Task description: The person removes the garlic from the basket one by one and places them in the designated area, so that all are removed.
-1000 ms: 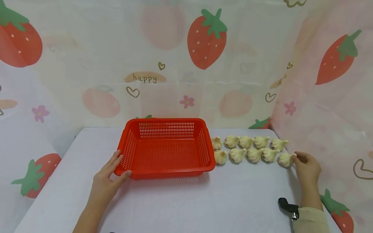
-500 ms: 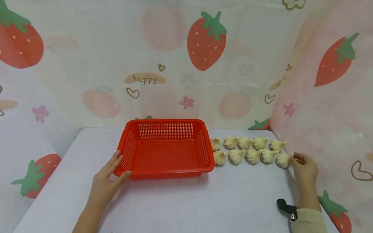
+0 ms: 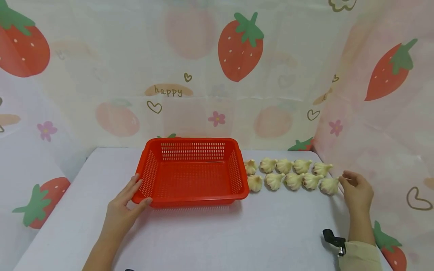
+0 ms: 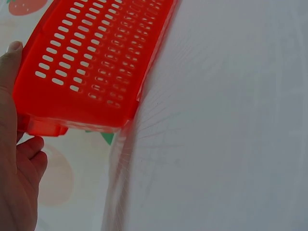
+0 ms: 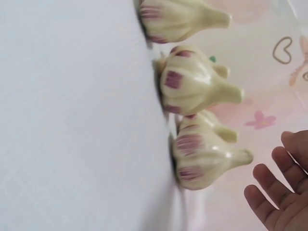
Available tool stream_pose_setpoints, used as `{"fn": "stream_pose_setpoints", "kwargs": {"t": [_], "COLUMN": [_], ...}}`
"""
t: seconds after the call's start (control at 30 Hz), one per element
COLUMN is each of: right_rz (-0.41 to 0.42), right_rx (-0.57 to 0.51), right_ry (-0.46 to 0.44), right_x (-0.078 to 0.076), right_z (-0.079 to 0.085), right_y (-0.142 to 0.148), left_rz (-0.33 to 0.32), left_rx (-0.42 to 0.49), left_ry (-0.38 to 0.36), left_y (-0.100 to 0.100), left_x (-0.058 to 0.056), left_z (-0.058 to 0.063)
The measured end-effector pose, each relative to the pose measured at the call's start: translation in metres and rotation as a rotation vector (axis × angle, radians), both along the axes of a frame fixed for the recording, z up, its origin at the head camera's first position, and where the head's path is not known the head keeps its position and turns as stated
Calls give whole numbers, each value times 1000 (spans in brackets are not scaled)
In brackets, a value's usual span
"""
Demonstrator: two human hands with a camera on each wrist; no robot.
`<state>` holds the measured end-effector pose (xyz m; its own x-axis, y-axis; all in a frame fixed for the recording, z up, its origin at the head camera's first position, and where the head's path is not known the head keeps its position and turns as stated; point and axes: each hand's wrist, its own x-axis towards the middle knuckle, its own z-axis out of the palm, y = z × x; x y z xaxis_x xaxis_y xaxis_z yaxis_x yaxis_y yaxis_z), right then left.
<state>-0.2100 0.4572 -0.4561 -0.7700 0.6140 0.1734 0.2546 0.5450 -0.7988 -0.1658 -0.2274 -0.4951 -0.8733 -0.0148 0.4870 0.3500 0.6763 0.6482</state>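
A red plastic basket with slotted walls stands on the white table. At its left near corner my left hand holds the rim between thumb and fingers; the left wrist view shows these fingers below the rim. To the basket's right lie several garlic bulbs in two rows. My right hand is just right of the front row's end bulb. In the right wrist view its fingers are apart from that bulb's stem, with nothing in them.
A white cloth covers the table. Strawberry-printed curtains stand behind it and along both sides. A black wrist-worn device sits by the right sleeve.
My right hand has let go of the end garlic bulb's stem and drawn slightly up and to the right. The bulb stays at the end of the front row. My left hand stays at the basket.
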Motion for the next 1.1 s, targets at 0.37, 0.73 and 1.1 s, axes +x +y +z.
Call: {"fn": "stream_pose_setpoints", "kwargs": {"t": [0.37, 0.73, 1.1], "right_rz": [85, 199, 305], "right_rx": [56, 98, 176], "right_ry": [78, 128, 268], "right_x": [2, 15, 23], "right_z": [28, 51, 72], "right_y": [-28, -50, -89], "left_rz": [-5, -3, -6], "left_rx": [8, 4, -39], "left_ry": [16, 4, -31], "left_y": [-3, -2, -6], "left_x": [-3, -1, -1], "left_z": [-1, -3, 1]}}
